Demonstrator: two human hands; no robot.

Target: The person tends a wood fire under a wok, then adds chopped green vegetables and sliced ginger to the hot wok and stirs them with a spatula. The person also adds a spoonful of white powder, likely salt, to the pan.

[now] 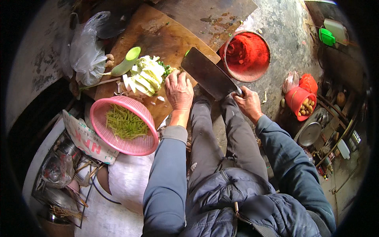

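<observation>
My right hand [249, 102] grips the handle of a broad dark cleaver [208, 74], its blade angled up and left over the right edge of the wooden cutting board [158, 33]. On the board's near edge, my left hand [180, 90] has its fingers curled down beside chopped greens [166, 69]; whatever they hold is hidden. Just left of it lies a pile of sliced cabbage [145, 77]. Farther left rests a cut green radish [127, 62], pale green at its cut face. Small white pieces are scattered near the pile.
A pink basket [152, 136] of green shreds stands tilted near the board's left side. Beyond the cleaver is a bucket with a red inside [246, 55]. Plastic bags [89, 51] sit at far left. A red bucket of potatoes [297, 99] lies at right.
</observation>
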